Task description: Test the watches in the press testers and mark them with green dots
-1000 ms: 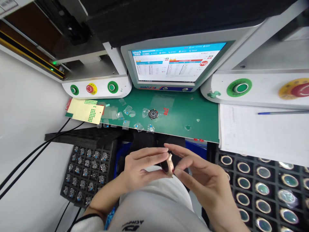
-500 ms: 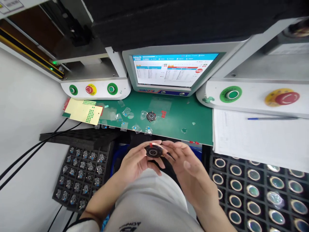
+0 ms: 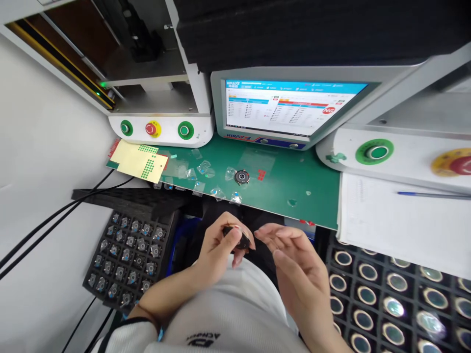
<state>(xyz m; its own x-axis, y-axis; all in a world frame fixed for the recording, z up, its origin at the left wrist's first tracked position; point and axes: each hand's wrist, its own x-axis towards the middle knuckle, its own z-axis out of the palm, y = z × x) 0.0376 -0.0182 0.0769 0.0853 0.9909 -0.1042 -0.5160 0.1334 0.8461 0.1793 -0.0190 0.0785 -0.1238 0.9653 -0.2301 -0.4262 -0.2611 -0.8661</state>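
My left hand (image 3: 221, 245) is closed around a round black watch case (image 3: 243, 241), its thumb lying across the face of it. Part of the case is hidden by the fingers. Just to the right, my right hand (image 3: 298, 255) is held with its fingers apart and nothing in it, its fingertips close to the left hand. Beyond both hands, a second round watch case (image 3: 242, 177) lies on the green mat (image 3: 275, 191). Beside it are red stickers (image 3: 261, 174) and crumpled clear film pieces (image 3: 218, 193).
A lit monitor (image 3: 290, 110) stands behind the mat, between machine panels with green and red buttons. A foam tray (image 3: 121, 260) of small parts is at left; another tray (image 3: 380, 306) with round cases at right. Yellow sticker sheets (image 3: 138, 161), papers (image 3: 386, 220) and a pen (image 3: 430, 194) lie about.
My left thumb has moved over the watch case, which now sits tilted and more covered. My right hand has drawn slightly away from it. The view has shifted somewhat.
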